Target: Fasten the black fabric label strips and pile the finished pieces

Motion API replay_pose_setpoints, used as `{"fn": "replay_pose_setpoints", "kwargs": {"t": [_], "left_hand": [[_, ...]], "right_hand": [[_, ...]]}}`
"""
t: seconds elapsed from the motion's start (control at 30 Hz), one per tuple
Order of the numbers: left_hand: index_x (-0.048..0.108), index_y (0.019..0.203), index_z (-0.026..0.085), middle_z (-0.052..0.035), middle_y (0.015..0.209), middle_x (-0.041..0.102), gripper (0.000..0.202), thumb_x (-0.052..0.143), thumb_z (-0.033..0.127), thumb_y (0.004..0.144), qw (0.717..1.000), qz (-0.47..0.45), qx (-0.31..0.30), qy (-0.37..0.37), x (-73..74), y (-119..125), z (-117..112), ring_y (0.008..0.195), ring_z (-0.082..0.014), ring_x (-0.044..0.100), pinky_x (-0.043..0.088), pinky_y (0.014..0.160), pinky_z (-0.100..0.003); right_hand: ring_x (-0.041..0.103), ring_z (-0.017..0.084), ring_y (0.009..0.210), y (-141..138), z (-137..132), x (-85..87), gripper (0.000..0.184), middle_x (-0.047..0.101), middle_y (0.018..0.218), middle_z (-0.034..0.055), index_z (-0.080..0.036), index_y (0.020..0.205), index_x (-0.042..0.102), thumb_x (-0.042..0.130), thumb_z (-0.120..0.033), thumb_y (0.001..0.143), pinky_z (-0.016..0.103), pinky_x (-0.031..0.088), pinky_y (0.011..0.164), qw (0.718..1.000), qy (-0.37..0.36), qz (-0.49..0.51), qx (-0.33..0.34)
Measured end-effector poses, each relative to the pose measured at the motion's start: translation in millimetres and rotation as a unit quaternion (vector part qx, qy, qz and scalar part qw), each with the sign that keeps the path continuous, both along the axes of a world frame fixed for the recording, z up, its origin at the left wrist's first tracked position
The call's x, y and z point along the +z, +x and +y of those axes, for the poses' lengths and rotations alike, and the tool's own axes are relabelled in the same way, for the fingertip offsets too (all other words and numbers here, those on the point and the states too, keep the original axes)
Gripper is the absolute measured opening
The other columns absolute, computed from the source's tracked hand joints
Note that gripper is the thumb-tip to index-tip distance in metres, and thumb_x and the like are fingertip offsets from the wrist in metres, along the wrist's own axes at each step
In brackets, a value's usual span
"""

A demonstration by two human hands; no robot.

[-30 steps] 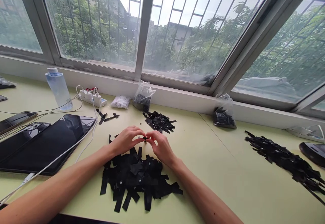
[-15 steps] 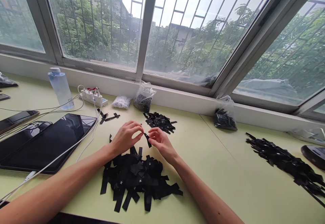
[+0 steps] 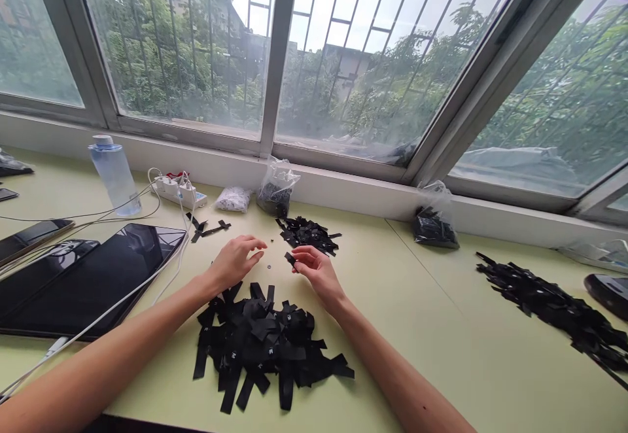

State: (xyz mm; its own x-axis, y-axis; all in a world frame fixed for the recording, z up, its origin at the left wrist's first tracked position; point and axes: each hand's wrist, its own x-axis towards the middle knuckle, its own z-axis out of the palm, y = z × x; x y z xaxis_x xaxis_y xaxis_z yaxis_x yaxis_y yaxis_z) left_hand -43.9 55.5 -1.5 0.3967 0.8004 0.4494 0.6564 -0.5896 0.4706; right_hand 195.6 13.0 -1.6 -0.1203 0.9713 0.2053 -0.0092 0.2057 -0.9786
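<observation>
My right hand [image 3: 318, 275] pinches a small black fabric strip [image 3: 290, 259] between thumb and fingers, above the table. Across a short gap, my left hand [image 3: 236, 261] has its thumb and fingers apart with nothing visible between them. Two tiny round pieces lie on the table between the hands: a ring-like one [image 3: 269, 267] and a dark one [image 3: 272, 241]. Nearest my body is a loose pile of black fabric strips [image 3: 265, 348], some with a white letter such as M. A smaller pile of black pieces [image 3: 308, 233] lies beyond my right hand.
At left are a black tablet [image 3: 122, 276], phones, cables, a power strip [image 3: 176, 191] and a water bottle [image 3: 115, 174]. Clear bags of black pieces [image 3: 434, 224] and a white packet [image 3: 233, 199] stand by the window ledge. Another heap of black strips [image 3: 549, 309] lies at right.
The hands have moved apart. My left hand has let go of the strip, which stays in my right hand. The small ring-like piece on the table now shows between them.
</observation>
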Motion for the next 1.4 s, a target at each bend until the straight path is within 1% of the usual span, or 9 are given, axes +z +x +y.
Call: {"fn": "replay_pose_setpoints", "kwargs": {"t": [0.17, 0.3, 0.47, 0.7, 0.87, 1.07, 1.17, 1.23, 1.4], "left_hand": [[0.073, 0.109, 0.022, -0.0080, 0.104, 0.073, 0.028, 0.054, 0.037, 0.096, 0.999, 0.031, -0.016, 0.002, 16.4, -4, 23, 0.093, -0.0240, 0.069, 0.052, 0.084, -0.034], [0.075, 0.104, 0.021, -0.0085, 0.099, 0.075, 0.025, 0.060, 0.037, 0.091, 0.996, 0.080, -0.023, -0.012, 24.5, 6, 51, 0.083, -0.0236, 0.069, 0.052, 0.074, -0.031], [0.077, 0.092, 0.020, -0.0086, 0.088, 0.075, 0.017, 0.070, 0.032, 0.083, 0.994, 0.101, -0.027, -0.015, 15.0, 27, 73, 0.081, -0.0249, 0.069, 0.051, 0.074, -0.031], [0.077, 0.077, 0.019, -0.0094, 0.080, 0.074, 0.014, 0.064, 0.020, 0.081, 0.994, 0.102, -0.042, -0.026, 5.7, 41, 79, 0.074, -0.0246, 0.068, 0.051, 0.071, -0.033], [0.076, 0.073, 0.017, -0.0124, 0.078, 0.074, 0.019, 0.059, 0.015, 0.082, 0.995, 0.077, -0.055, -0.025, 6.5, 40, 70, 0.074, -0.0245, 0.069, 0.052, 0.076, -0.034], [0.078, 0.091, 0.018, -0.0083, 0.090, 0.079, 0.019, 0.060, 0.018, 0.086, 0.994, 0.023, -0.092, -0.055, 12.6, 25, 43, 0.080, -0.0211, 0.073, 0.056, 0.075, -0.030], [0.077, 0.099, 0.019, -0.0068, 0.094, 0.079, 0.019, 0.065, 0.027, 0.088, 0.977, -0.093, -0.133, -0.135, 16.7, 14, 24, 0.085, -0.0208, 0.074, 0.059, 0.078, -0.031], [0.077, 0.098, 0.018, -0.0068, 0.093, 0.079, 0.019, 0.069, 0.031, 0.086, 0.964, -0.156, -0.149, -0.157, 19.0, 9, 10, 0.085, -0.0213, 0.074, 0.060, 0.080, -0.033], [0.077, 0.090, 0.017, -0.0053, 0.085, 0.078, 0.018, 0.068, 0.032, 0.090, 0.965, -0.197, -0.144, -0.092, 22.4, 10, -21, 0.080, -0.0189, 0.073, 0.060, 0.079, -0.032]], "right_hand": [[0.063, 0.017, 0.079, 2, 3, -5.0, 0.025, 0.072, 0.090, 0.0043, -0.020, 0.099, 0.071, 0.070, -0.024, 0.074, 0.033, 0.051, 0.080, 0.999, -0.028, 0.019, -0.002], [0.063, 0.017, 0.075, 3, 4, -5.7, 0.022, 0.072, 0.086, 0.0038, -0.019, 0.095, 0.074, 0.068, -0.024, 0.074, 0.032, 0.049, 0.076, 1.000, -0.027, 0.002, -0.005], [0.063, 0.017, 0.072, 1, 4, -3.9, 0.020, 0.073, 0.086, 0.0038, -0.020, 0.091, 0.076, 0.070, -0.027, 0.074, 0.031, 0.048, 0.073, 0.999, -0.032, -0.008, -0.003], [0.063, 0.017, 0.073, 1, 3, -4.6, 0.024, 0.072, 0.081, 0.0043, -0.018, 0.092, 0.076, 0.076, -0.036, 0.077, 0.030, 0.047, 0.069, 0.999, -0.023, -0.026, -0.009], [0.066, 0.019, 0.076, 2, 3, -4.9, 0.026, 0.073, 0.085, 0.0057, -0.018, 0.091, 0.076, 0.075, -0.041, 0.079, 0.032, 0.049, 0.073, 1.000, -0.022, -0.021, 0.002], [0.069, 0.019, 0.078, 0, 0, -3.5, 0.023, 0.074, 0.087, 0.0050, -0.019, 0.095, 0.074, 0.077, -0.031, 0.076, 0.035, 0.051, 0.080, 1.000, -0.013, -0.024, 0.002], [0.070, 0.021, 0.080, -4, -4, -0.3, 0.027, 0.074, 0.089, 0.0055, -0.019, 0.100, 0.071, 0.077, -0.032, 0.077, 0.037, 0.052, 0.081, 1.000, -0.007, -0.028, 0.007], [0.071, 0.021, 0.079, -8, -8, 3.3, 0.027, 0.075, 0.087, 0.0053, -0.019, 0.101, 0.070, 0.077, -0.034, 0.078, 0.038, 0.053, 0.081, 1.000, -0.006, -0.025, 0.018], [0.072, 0.022, 0.077, -18, -19, 12.2, 0.027, 0.075, 0.085, 0.0057, -0.019, 0.100, 0.067, 0.076, -0.036, 0.081, 0.036, 0.051, 0.075, 0.998, -0.019, -0.006, 0.054]]}}
